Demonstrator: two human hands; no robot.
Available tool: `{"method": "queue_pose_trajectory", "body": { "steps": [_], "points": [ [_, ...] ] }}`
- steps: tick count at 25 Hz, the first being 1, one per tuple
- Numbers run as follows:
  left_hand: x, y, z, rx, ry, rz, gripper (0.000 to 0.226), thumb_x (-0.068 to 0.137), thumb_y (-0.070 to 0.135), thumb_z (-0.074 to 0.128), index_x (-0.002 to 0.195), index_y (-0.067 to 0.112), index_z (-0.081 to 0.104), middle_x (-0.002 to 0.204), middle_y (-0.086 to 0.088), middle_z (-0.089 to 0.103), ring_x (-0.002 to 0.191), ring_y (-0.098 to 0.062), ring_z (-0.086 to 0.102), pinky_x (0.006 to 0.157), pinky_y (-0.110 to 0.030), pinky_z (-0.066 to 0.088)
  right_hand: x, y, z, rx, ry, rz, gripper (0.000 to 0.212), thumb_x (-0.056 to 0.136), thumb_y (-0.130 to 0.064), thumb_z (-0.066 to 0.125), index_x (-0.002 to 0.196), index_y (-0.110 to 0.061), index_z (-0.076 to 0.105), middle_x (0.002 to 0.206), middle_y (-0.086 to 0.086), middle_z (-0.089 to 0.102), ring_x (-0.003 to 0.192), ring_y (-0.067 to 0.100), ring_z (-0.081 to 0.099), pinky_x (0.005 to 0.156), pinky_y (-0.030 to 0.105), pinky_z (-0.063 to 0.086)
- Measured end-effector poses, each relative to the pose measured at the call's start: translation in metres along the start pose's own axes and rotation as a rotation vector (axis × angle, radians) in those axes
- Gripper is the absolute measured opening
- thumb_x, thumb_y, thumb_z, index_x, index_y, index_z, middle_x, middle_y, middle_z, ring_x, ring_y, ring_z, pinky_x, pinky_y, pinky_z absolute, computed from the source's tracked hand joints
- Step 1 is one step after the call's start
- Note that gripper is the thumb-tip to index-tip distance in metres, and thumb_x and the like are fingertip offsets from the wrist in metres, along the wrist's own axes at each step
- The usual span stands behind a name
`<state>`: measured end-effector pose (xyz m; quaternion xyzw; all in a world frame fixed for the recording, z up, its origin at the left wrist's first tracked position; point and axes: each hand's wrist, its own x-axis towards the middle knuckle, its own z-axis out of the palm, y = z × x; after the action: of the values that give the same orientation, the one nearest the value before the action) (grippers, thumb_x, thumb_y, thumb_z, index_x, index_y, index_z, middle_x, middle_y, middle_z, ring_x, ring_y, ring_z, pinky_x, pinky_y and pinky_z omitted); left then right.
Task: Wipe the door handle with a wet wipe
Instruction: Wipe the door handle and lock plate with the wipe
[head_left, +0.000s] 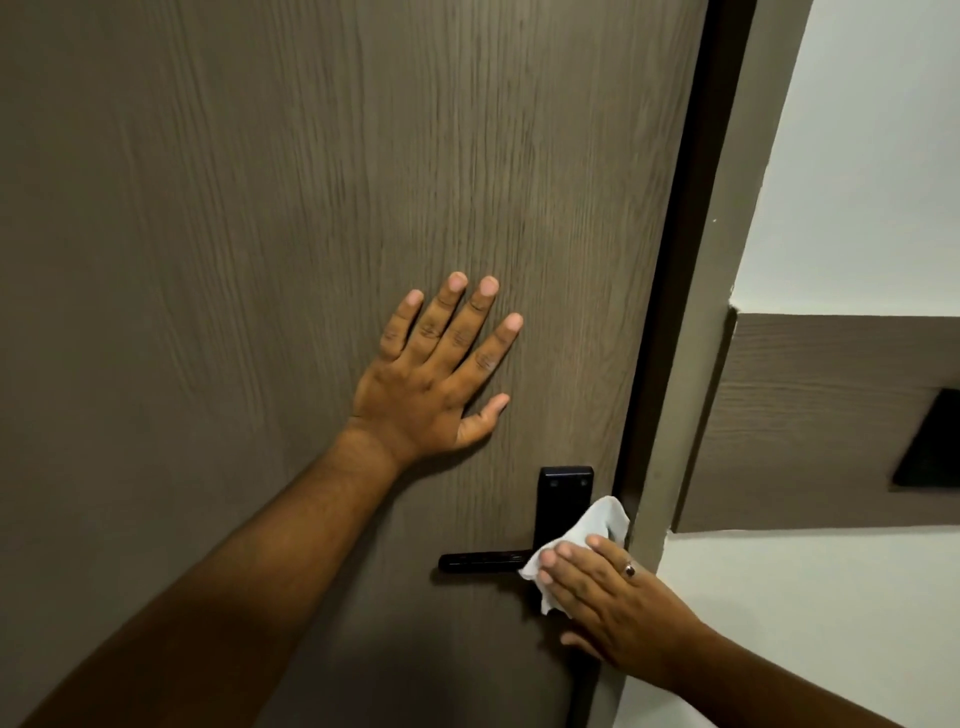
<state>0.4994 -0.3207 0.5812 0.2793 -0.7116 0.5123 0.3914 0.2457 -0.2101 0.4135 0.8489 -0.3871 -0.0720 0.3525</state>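
A black lever door handle (483, 561) on a tall black backplate (563, 493) sits low on the grey-brown wood-grain door (311, 208). My right hand (618, 608) presses a white wet wipe (597, 525) flat against the backplate where the lever joins it; the wipe covers that joint and the plate's lower part. The lever sticks out to the left, uncovered. My left hand (441, 369) lies flat on the door above and left of the handle, fingers spread, holding nothing.
The door's dark edge (670, 312) meets a grey-brown frame (727, 260) just right of the handle. Beyond it is a white wall (857, 156) with a wood-grain panel (831, 415) carrying a dark plate (930, 441).
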Motion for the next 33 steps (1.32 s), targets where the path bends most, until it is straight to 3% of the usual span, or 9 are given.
{"method": "queue_pose_trajectory", "body": {
  "steps": [4,6,8,10,15,19,22,28,33],
  "points": [
    [0.000,0.000,0.002,0.005,-0.012,0.005,0.071,0.087,0.058,0.049,0.146,0.019,0.041,0.153,-0.015,0.031,0.143,-0.032,0.026,0.111,-0.056,0.026,0.021,-0.014,-0.011,0.114,0.114,0.022,0.070,0.092,-0.057,0.036,0.145,-0.013,0.021,0.149,0.004,0.034,0.140,0.026,0.027,0.118,0.051,0.000],
    [-0.001,0.000,0.002,0.002,-0.015,0.008,0.072,0.088,0.058,0.049,0.147,0.019,0.040,0.153,-0.016,0.031,0.144,-0.031,0.021,0.112,-0.055,0.024,0.051,-0.015,-0.029,0.150,0.238,-0.044,0.066,0.095,-0.055,0.035,0.147,-0.016,0.028,0.149,0.007,0.042,0.135,0.028,0.039,0.111,0.051,0.030],
    [-0.002,0.001,0.001,-0.007,-0.009,-0.002,0.071,0.088,0.057,0.050,0.147,0.019,0.039,0.154,-0.015,0.032,0.145,-0.031,0.021,0.113,-0.055,0.023,0.086,-0.023,-0.046,0.194,0.271,-0.052,0.064,0.094,-0.058,0.035,0.141,-0.015,0.042,0.125,0.007,0.063,0.107,0.027,0.062,0.084,0.041,0.054],
    [-0.002,0.001,0.002,0.002,0.002,0.001,0.072,0.088,0.056,0.050,0.148,0.019,0.037,0.154,-0.016,0.030,0.144,-0.033,0.024,0.113,-0.055,0.023,0.119,-0.040,-0.053,0.142,0.250,-0.078,0.065,0.090,-0.064,0.031,0.129,-0.016,0.053,0.102,-0.001,0.069,0.080,0.022,0.065,0.068,0.033,0.052],
    [-0.004,0.000,0.005,0.020,0.015,0.019,0.077,0.087,0.059,0.050,0.149,0.018,0.034,0.154,-0.016,0.029,0.144,-0.033,0.023,0.115,-0.053,0.018,0.142,-0.058,-0.073,0.187,0.176,-0.053,0.053,0.088,-0.062,0.039,0.114,-0.021,0.061,0.090,-0.004,0.069,0.074,0.020,0.065,0.062,0.027,0.050],
    [-0.004,-0.002,0.003,0.021,0.014,0.017,0.075,0.087,0.058,0.051,0.148,0.018,0.036,0.154,-0.017,0.030,0.143,-0.035,0.027,0.114,-0.053,0.020,0.092,-0.034,-0.073,0.529,0.259,0.085,0.066,0.092,-0.060,0.032,0.133,-0.010,0.047,0.113,0.009,0.067,0.100,0.026,0.062,0.091,0.039,0.049],
    [-0.003,0.000,0.000,0.017,0.011,0.008,0.072,0.087,0.058,0.050,0.147,0.018,0.040,0.153,-0.016,0.030,0.143,-0.034,0.027,0.113,-0.054,0.022,0.057,-0.018,-0.070,0.716,0.347,0.285,0.054,0.094,-0.046,0.042,0.140,-0.018,0.042,0.134,0.003,0.058,0.124,0.013,0.047,0.106,0.033,0.040],
    [0.000,0.000,-0.001,0.029,0.005,0.011,0.071,0.086,0.059,0.050,0.145,0.018,0.044,0.152,-0.016,0.033,0.142,-0.032,0.027,0.110,-0.056,0.028,0.049,0.007,-0.062,0.342,0.190,0.066,0.053,0.072,-0.032,0.077,0.119,-0.016,0.061,0.106,0.002,0.070,0.095,0.018,0.066,0.083,0.033,0.057],
    [-0.001,0.001,0.002,0.012,0.009,0.004,0.072,0.085,0.058,0.051,0.145,0.018,0.043,0.152,-0.016,0.032,0.143,-0.032,0.025,0.112,-0.055,0.025,0.109,-0.027,-0.064,0.292,0.075,0.049,0.025,0.094,-0.032,0.045,0.099,-0.014,0.063,0.080,0.009,0.071,0.063,0.028,0.067,0.056,0.038,0.055]
  ]
}}
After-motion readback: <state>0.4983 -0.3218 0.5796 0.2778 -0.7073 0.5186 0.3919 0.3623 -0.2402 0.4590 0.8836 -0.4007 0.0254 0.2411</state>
